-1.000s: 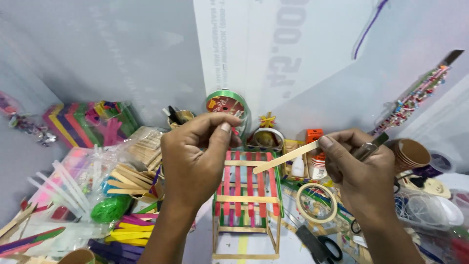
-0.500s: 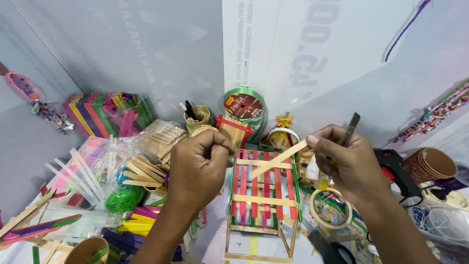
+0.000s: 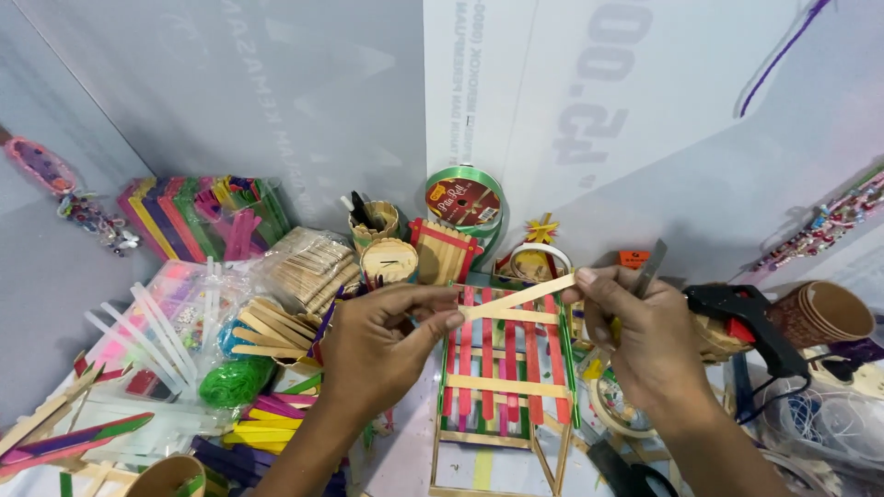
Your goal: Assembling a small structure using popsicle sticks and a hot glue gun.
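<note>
I hold a plain wooden craft stick (image 3: 516,296) between both hands, my left hand (image 3: 382,345) pinching one end and my right hand (image 3: 645,336) gripping the other along with a thin metal tool (image 3: 648,269). The stick hangs tilted just above a striped red-and-green stick frame (image 3: 502,377) on the cluttered tabletop (image 3: 405,465), a black glue gun (image 3: 746,317) lying to the right.

Your left hand (image 3: 382,345) and right hand (image 3: 645,336) pinch a plain craft stick (image 3: 516,297) between fingertips, one at each end, tilted up toward the right. Right under your fingers sits the striped stick panel (image 3: 505,368); a black glue gun (image 3: 748,317) lies just beyond your right knuckles.
</note>
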